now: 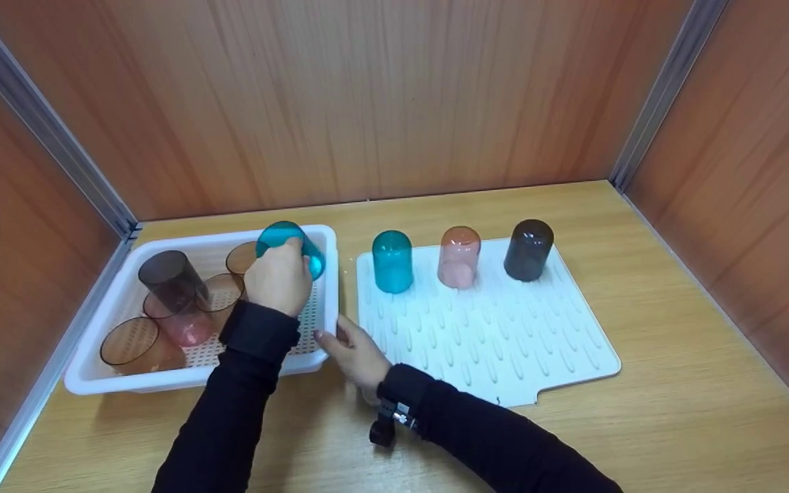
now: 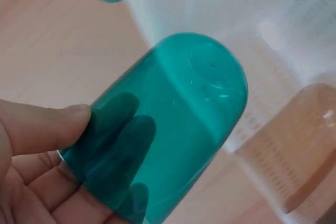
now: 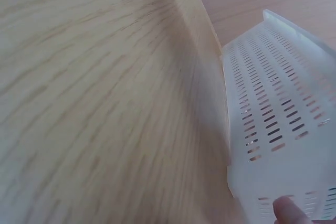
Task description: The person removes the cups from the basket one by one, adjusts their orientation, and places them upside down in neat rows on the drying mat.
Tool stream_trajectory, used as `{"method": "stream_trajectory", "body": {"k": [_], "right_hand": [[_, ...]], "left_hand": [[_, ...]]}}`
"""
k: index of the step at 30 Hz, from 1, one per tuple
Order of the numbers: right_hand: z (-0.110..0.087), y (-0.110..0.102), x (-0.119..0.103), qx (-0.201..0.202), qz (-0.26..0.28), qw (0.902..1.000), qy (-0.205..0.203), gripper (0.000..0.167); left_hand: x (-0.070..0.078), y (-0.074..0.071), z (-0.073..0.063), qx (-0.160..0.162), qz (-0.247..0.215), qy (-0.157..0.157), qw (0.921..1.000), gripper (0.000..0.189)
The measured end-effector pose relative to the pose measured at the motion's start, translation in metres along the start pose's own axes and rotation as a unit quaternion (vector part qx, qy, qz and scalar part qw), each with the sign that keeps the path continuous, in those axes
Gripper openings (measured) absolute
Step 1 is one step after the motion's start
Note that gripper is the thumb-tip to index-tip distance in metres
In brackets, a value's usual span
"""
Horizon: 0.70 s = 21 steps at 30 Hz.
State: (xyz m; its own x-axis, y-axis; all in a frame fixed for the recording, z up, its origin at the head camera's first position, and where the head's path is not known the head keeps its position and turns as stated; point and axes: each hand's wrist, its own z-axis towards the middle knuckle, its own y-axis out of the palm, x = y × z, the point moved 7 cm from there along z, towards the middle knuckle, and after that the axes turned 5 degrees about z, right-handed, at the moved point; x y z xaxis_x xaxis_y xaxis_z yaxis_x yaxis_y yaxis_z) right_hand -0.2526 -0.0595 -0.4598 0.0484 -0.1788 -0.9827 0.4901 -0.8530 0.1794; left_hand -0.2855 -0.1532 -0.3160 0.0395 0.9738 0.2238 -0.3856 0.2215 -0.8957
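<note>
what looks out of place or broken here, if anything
Nothing visibly spilled or broken. The only untidy spot is the white basket, where a dark cup leans at a tilt among others, unlike the three cups standing upside down in a row on the white mat.

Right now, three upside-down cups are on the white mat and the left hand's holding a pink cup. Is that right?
Not quite: the left hand is holding a blue-green cup, not a pink one, as the left wrist view shows. The rest is right.
</note>
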Motion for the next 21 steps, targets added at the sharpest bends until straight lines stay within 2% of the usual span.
{"method": "stream_trajectory", "body": {"k": [4,8,11,14,16,18,21], "right_hand": [[0.0,-0.001,-0.001,0.007,-0.014,0.9999,0.002,0.043],[-0.001,-0.001,-0.001,0.0,-0.02,0.9998,0.004,0.042],[-0.002,-0.001,-0.004,-0.02,-0.049,0.9985,-0.018,0.045],[-0.004,-0.001,-0.007,-0.038,-0.071,0.9956,-0.048,0.04],[-0.005,-0.002,-0.008,-0.036,-0.085,0.9942,-0.055,0.033],[-0.005,-0.002,-0.007,-0.033,-0.123,0.9902,-0.056,0.02],[-0.002,-0.002,-0.003,-0.037,-0.106,0.9934,-0.023,0.015]], "left_hand": [[0.015,-0.018,-0.012,0.084,-0.011,0.031,0.9959,0.017],[0.029,-0.028,-0.027,0.129,-0.054,0.056,0.9885,0.015],[0.039,-0.031,-0.039,0.132,-0.1,0.07,0.9836,0.015],[0.048,-0.028,-0.05,0.141,-0.155,0.087,0.974,0.016],[0.052,-0.024,-0.057,0.142,-0.202,0.091,0.9647,0.016],[0.054,-0.02,-0.064,0.137,-0.253,0.088,0.9536,0.016],[0.055,-0.014,-0.071,0.121,-0.33,0.069,0.9336,0.015]]}}
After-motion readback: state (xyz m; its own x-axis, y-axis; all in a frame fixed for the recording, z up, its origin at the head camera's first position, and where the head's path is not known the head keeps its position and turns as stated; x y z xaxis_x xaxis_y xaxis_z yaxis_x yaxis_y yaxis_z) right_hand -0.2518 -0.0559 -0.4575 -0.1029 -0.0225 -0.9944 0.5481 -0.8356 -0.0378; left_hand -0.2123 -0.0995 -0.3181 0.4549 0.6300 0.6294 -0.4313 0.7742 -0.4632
